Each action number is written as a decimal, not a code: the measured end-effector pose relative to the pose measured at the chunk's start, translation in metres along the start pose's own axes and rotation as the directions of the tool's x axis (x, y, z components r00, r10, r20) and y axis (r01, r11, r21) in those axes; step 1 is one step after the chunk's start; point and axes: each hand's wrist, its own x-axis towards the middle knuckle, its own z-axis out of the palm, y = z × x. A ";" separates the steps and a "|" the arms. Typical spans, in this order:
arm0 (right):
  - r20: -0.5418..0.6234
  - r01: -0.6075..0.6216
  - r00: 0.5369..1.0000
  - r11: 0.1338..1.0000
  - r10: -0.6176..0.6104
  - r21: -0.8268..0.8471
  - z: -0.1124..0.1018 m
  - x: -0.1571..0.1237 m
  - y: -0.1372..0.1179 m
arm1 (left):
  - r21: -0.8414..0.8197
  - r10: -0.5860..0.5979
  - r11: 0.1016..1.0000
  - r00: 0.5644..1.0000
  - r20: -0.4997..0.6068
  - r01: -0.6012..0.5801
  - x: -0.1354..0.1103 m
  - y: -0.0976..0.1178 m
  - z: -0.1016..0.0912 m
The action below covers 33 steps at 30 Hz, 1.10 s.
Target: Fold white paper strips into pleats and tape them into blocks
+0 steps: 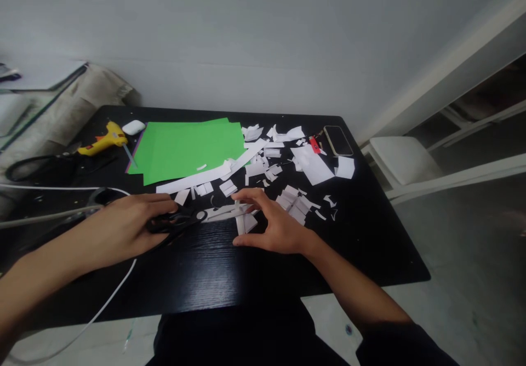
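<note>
My left hand is closed round the black handles of a pair of scissors whose blades point right across a black table. The blade tips reach a small folded white paper piece. My right hand arches over that piece, thumb and fingers spread apart around it and holding nothing. Both hands rest near the table's front middle.
Green paper sheets lie at the back with a long white strip and several white scraps. A yellow glue gun, a white case, a phone and a white cable are also there. A white chair stands right.
</note>
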 end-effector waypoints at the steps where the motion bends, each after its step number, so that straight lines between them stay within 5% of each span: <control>1: 0.003 -0.001 1.000 1.000 0.001 -0.004 0.000 0.000 0.000 | 0.010 0.004 1.000 1.000 0.008 -0.004 0.000 0.000 0.000; 12: 0.048 0.020 0.999 1.000 -0.020 0.016 0.001 -0.001 0.001 | 0.062 0.039 0.997 0.997 -0.059 -0.036 -0.002 -0.023 0.013; 17: -0.005 0.019 1.000 0.997 -0.018 0.075 -0.001 -0.002 0.005 | 0.078 -0.084 0.993 0.991 -0.104 0.092 0.000 -0.031 0.022; 25: -0.187 -0.041 0.978 0.966 0.091 0.257 -0.001 0.002 0.010 | 0.164 -0.230 0.943 0.925 -0.301 0.288 0.004 -0.046 0.065; 33: -0.164 -0.069 0.978 0.945 0.127 0.320 0.004 0.002 0.009 | 0.097 -0.242 0.954 0.918 -0.314 0.285 0.017 -0.055 0.066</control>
